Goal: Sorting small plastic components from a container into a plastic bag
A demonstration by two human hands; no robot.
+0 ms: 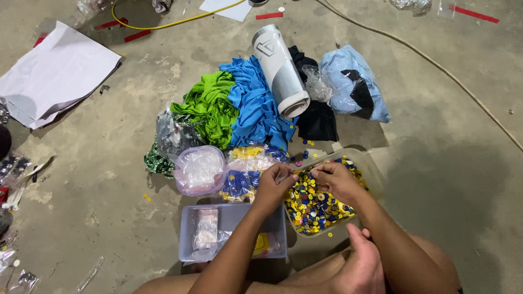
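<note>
A clear tub (371, 166) full of small yellow and blue round pieces (313, 204) sits on the concrete floor in front of me. Both hands hover over its near-left rim. My left hand (272, 188) pinches a small clear bag (284, 173). My right hand (338, 182) meets it from the right, fingers closed on the same bag's edge. What is inside the bag is too small to tell.
Beside the tub are a clear box (234, 218) with packets, a round lidded container (200, 170) and bags of blue and yellow pieces (245, 174). Behind lie green cloth (210, 106), blue cloth (256, 103), a rolled sheet (279, 71), a bagged garment (351, 81) and white paper (54, 73). Cords cross the floor.
</note>
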